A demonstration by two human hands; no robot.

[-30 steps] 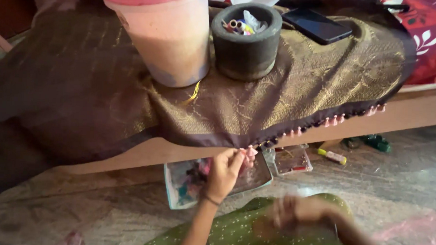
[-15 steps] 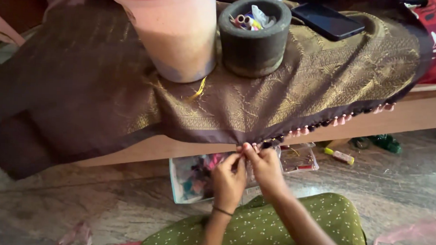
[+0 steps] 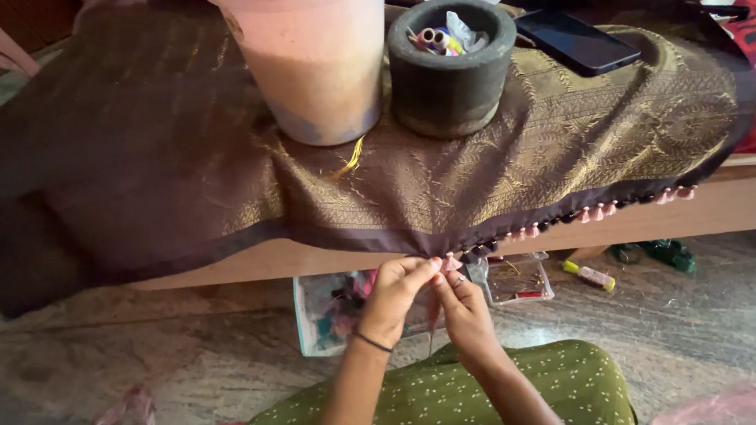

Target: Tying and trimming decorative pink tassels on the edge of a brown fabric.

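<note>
Head view: left hand (image 3: 396,299) and right hand (image 3: 462,312), fingers pinched shut, meet on a small pink tassel (image 3: 452,263) at the hanging hem of the brown-gold woven silk cloth (image 3: 513,184), apparently mid-knot; next calls for steady, fine tightening.

bare stone floor (image 3: 180,356) open left of the hands, clear plastic box (image 3: 329,307) beneath them, wooden bench edge (image 3: 309,259) behind
</note>
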